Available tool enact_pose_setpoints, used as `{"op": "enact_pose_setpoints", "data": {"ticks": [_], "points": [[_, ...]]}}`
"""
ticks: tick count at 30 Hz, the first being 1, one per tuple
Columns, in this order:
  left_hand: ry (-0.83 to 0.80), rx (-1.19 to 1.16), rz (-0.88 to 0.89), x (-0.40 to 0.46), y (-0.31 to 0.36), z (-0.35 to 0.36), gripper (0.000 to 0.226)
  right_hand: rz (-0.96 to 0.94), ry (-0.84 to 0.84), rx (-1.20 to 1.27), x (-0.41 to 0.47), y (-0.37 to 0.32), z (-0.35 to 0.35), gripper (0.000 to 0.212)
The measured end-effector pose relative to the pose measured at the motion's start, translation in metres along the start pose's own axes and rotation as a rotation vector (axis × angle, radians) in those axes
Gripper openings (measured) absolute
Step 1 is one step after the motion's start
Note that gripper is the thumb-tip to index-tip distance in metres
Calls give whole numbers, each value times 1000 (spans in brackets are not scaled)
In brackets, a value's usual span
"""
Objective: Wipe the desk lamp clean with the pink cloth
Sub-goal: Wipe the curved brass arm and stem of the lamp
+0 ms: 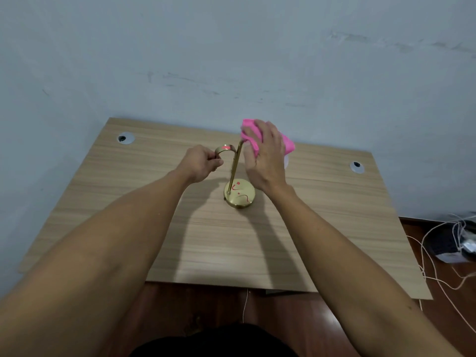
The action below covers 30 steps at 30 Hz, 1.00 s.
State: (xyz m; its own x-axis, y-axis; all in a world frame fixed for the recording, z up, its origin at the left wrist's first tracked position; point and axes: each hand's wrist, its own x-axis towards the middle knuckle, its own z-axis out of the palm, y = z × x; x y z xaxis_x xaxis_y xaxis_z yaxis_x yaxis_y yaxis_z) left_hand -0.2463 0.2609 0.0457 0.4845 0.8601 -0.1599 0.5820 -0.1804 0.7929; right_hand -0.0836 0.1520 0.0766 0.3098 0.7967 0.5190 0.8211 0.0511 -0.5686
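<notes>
Both your bare forearms reach over the table (159, 238): your left hand (202, 161) pinches the curved arm of the brass desk lamp (235, 173), standing mid-table, while your right hand (265, 157) presses the pink cloth (251, 136) against its top.

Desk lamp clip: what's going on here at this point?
A person is cleaning a small brass desk lamp that stands on a wooden desk. The left hand grips the curved end of the lamp's arm, apparently to steady it. The right hand presses a bunched pink cloth against the top of the upright stem. Red marks on the round base and on the curved arm are not yet wiped off.
</notes>
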Motion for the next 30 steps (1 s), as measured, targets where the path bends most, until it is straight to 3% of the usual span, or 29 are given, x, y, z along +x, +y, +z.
{"op": "enact_pose_setpoints", "data": {"ticks": [2, 4, 9, 13, 14, 18, 20, 24, 26, 28, 30], "points": [[-11, 16, 1, 0, 1, -2, 23, 214, 105, 157, 7, -13, 0, 42], [-16, 30, 5, 0, 1, -3, 23, 298, 105, 157, 11, -21, 2, 48], [-30, 44, 33, 0, -1, -6, 24, -210, -96, -362, -5, 5, 12, 46], [-62, 80, 54, 3, -1, -11, 26, -403, -151, -423, -8, 22, 1, 56], [-67, 91, 57, 4, -1, -12, 26, -351, -119, -351, -8, 20, -3, 57], [-68, 108, 71, 5, -3, -13, 28, 188, 103, 68, 2, -2, -5, 56], [-65, 114, 68, 5, -3, -13, 28, 171, 63, -2, 4, -9, -2, 58], [-77, 133, 70, 5, -3, -13, 28, -254, -68, -374, -4, 6, 8, 50], [-77, 130, 70, 6, -3, -14, 27, -304, -82, -373, -4, 11, 8, 52], [-75, 128, 68, 6, -2, -14, 26, -205, -32, -237, -4, 10, 3, 55], [-78, 130, 64, 7, -2, -13, 26, 69, 38, -31, -4, 2, 2, 58]]}}
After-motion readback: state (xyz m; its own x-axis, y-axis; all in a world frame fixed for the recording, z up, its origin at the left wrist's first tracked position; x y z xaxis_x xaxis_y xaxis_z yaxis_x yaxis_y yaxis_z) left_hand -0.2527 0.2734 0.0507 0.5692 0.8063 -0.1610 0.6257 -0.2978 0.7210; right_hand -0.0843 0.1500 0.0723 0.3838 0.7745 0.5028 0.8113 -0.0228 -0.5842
